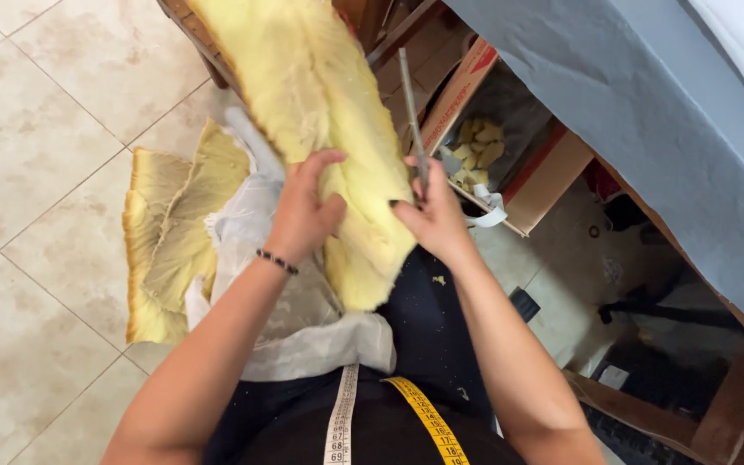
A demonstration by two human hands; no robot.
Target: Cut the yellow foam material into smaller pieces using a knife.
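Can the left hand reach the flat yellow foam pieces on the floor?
Probably yes. The left hand rests on the big foam slab, and the floor foam pieces lie just beside it on that side, with only white cloth between.

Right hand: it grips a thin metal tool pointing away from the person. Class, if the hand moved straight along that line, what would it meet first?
Probably the cardboard box edge, though depth is unclear; the right hand and tool point there beside the yellow foam.
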